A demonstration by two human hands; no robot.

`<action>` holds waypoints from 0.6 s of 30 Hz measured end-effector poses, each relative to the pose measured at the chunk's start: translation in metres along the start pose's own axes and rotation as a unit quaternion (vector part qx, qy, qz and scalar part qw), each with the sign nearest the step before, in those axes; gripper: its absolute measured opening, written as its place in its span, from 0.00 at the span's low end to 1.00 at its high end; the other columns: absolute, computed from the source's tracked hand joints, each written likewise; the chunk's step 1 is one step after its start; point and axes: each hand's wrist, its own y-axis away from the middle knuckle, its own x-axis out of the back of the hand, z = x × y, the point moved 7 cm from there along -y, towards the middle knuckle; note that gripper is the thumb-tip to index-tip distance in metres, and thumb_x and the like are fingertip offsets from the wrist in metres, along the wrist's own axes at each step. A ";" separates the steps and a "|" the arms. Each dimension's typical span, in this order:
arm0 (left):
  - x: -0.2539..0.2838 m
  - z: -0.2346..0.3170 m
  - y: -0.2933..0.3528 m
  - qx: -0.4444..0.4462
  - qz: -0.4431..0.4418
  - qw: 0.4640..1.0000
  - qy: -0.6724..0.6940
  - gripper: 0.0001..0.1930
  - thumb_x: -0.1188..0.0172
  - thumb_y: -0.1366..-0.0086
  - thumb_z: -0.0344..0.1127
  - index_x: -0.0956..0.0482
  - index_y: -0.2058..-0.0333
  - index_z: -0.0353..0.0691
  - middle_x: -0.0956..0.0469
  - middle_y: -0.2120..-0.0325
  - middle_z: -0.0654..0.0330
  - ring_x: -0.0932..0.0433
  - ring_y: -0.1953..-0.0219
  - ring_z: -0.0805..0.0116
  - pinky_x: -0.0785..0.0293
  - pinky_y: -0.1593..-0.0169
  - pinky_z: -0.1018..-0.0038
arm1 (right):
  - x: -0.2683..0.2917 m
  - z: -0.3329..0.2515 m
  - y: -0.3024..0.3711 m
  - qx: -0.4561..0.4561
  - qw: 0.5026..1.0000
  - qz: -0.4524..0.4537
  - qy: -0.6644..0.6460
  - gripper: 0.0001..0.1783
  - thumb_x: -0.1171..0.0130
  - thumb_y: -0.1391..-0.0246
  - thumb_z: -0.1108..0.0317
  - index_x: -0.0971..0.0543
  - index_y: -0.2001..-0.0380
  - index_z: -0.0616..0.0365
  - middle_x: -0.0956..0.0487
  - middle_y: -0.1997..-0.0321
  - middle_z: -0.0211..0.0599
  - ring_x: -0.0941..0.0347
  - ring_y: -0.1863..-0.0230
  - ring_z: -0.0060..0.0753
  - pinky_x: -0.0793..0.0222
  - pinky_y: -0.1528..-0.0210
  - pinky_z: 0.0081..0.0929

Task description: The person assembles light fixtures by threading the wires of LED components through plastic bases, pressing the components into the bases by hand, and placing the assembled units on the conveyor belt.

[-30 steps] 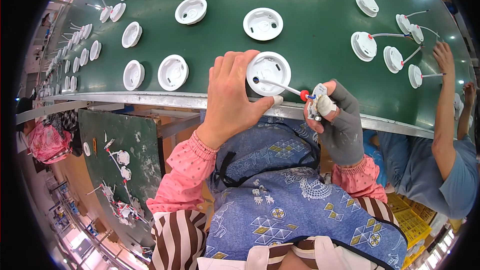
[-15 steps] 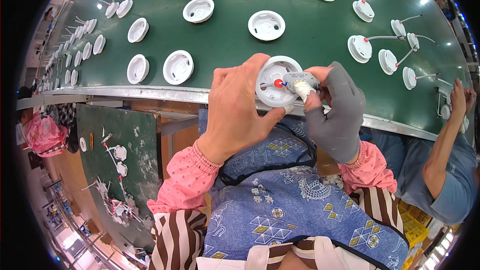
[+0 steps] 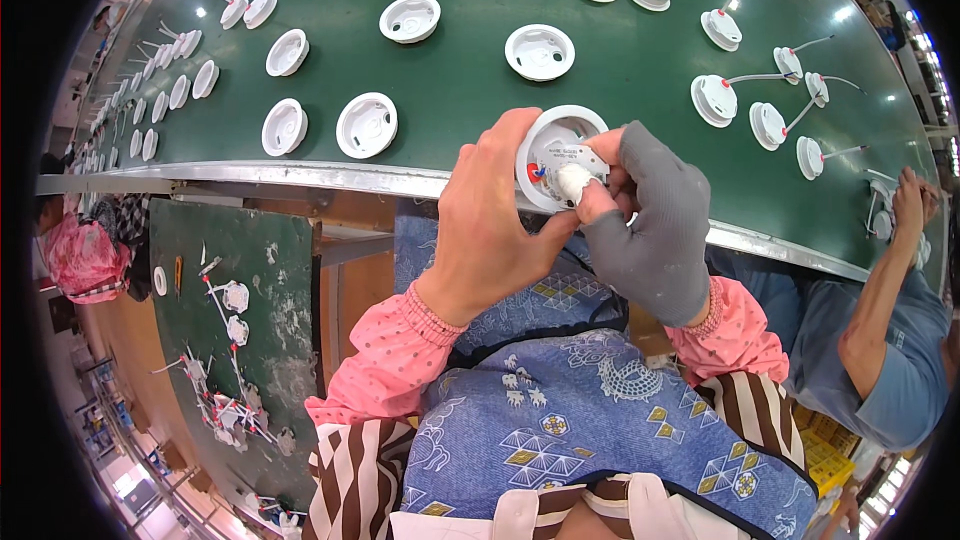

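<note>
My left hand (image 3: 497, 210) is wrapped round a round white plastic housing (image 3: 562, 117), holding it tilted above the table's metal edge. My right hand (image 3: 650, 215), in a grey fingerless glove with white wrapping on a fingertip, pinches a small pale circuit board (image 3: 567, 157). The board lies partly inside the housing's bowl, overlapping its right side. A red ring (image 3: 533, 172) with a bit of blue wire shows at the board's left. My right fingers hide the board's lower right part.
Several empty white housings (image 3: 367, 125) and several with grey cables (image 3: 714, 100) stand on the green table (image 3: 450, 80). A lower green board (image 3: 270, 320) at left bears wired parts (image 3: 228, 410). A co-worker's hand (image 3: 910, 202) is at far right.
My right hand has moved left, bringing the circuit board deeper into the housing's bowl. The board now covers more of the inside. My left hand keeps its grip.
</note>
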 end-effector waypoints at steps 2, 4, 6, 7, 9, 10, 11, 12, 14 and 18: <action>0.002 0.004 -0.001 -0.033 0.021 0.999 0.007 0.41 0.23 0.56 0.28 0.32 0.41 0.34 0.24 0.49 0.50 0.21 0.55 0.52 0.23 0.54 0.65 | -0.001 0.001 0.001 0.009 1.000 0.004 0.011 0.14 0.37 0.55 0.76 0.25 0.63 0.61 0.24 0.74 0.43 0.23 0.76 0.47 0.31 0.76 0.35; 0.000 0.000 -0.001 -0.028 0.010 0.999 0.031 0.41 0.23 0.56 0.27 0.32 0.41 0.34 0.24 0.50 0.50 0.20 0.55 0.53 0.21 0.55 0.66 | 0.001 0.001 0.001 0.018 1.000 0.010 0.023 0.14 0.37 0.56 0.75 0.24 0.62 0.61 0.23 0.72 0.45 0.22 0.74 0.48 0.30 0.75 0.36; 0.001 -0.001 -0.002 -0.025 -0.003 0.998 0.055 0.41 0.24 0.55 0.26 0.33 0.41 0.35 0.24 0.50 0.50 0.19 0.56 0.54 0.20 0.56 0.67 | 0.000 -0.011 0.001 0.103 0.991 -0.006 0.080 0.16 0.36 0.57 0.74 0.24 0.62 0.60 0.21 0.66 0.46 0.21 0.68 0.51 0.28 0.72 0.39; -0.001 -0.005 -0.002 0.006 -0.030 0.996 0.086 0.41 0.25 0.55 0.25 0.33 0.41 0.36 0.24 0.50 0.51 0.18 0.56 0.57 0.20 0.56 0.67 | 0.002 -0.010 0.000 0.100 0.992 -0.002 0.080 0.16 0.36 0.57 0.74 0.24 0.62 0.60 0.21 0.66 0.46 0.21 0.68 0.51 0.28 0.72 0.39; -0.001 -0.010 -0.003 0.036 -0.062 0.991 0.117 0.41 0.25 0.55 0.24 0.33 0.40 0.36 0.24 0.50 0.51 0.17 0.56 0.59 0.19 0.57 0.67 | 0.002 -0.021 0.001 0.160 0.978 -0.005 0.131 0.15 0.36 0.59 0.75 0.22 0.63 0.60 0.22 0.69 0.40 0.23 0.72 0.47 0.32 0.74 0.36; -0.003 -0.016 -0.002 0.087 -0.091 0.979 0.161 0.41 0.26 0.55 0.23 0.34 0.40 0.37 0.24 0.50 0.53 0.18 0.54 0.62 0.19 0.54 0.67 | 0.003 -0.021 0.001 0.158 0.979 -0.001 0.131 0.15 0.36 0.59 0.75 0.22 0.63 0.60 0.22 0.69 0.40 0.23 0.72 0.47 0.32 0.74 0.36; -0.006 -0.021 0.000 0.138 -0.119 0.962 0.204 0.41 0.26 0.55 0.22 0.34 0.40 0.37 0.24 0.49 0.54 0.19 0.52 0.64 0.20 0.51 0.67 | 0.003 -0.023 0.002 0.174 0.975 0.004 0.139 0.16 0.36 0.60 0.74 0.22 0.62 0.59 0.22 0.66 0.41 0.22 0.70 0.47 0.33 0.73 0.38; -0.005 -0.023 0.000 0.137 -0.124 0.962 0.203 0.41 0.26 0.55 0.22 0.34 0.40 0.37 0.24 0.49 0.54 0.19 0.52 0.64 0.20 0.51 0.67 | 0.003 -0.025 0.003 0.190 0.971 0.008 0.148 0.17 0.35 0.60 0.72 0.23 0.62 0.58 0.22 0.64 0.42 0.22 0.68 0.47 0.33 0.72 0.39; -0.005 -0.021 -0.001 0.112 -0.140 0.951 0.250 0.43 0.28 0.53 0.20 0.36 0.37 0.37 0.25 0.48 0.56 0.20 0.48 0.64 0.22 0.45 0.68 | 0.002 -0.025 0.006 0.196 0.970 0.017 0.142 0.18 0.35 0.59 0.72 0.23 0.60 0.58 0.22 0.62 0.42 0.22 0.67 0.47 0.33 0.73 0.39; 0.000 -0.018 -0.002 0.108 -0.140 0.940 0.291 0.45 0.34 0.50 0.16 0.41 0.32 0.38 0.25 0.47 0.56 0.22 0.44 0.62 0.25 0.41 0.68 | 0.002 -0.025 0.011 0.208 0.968 0.036 0.135 0.23 0.34 0.58 0.70 0.25 0.56 0.57 0.22 0.59 0.43 0.22 0.66 0.47 0.34 0.72 0.40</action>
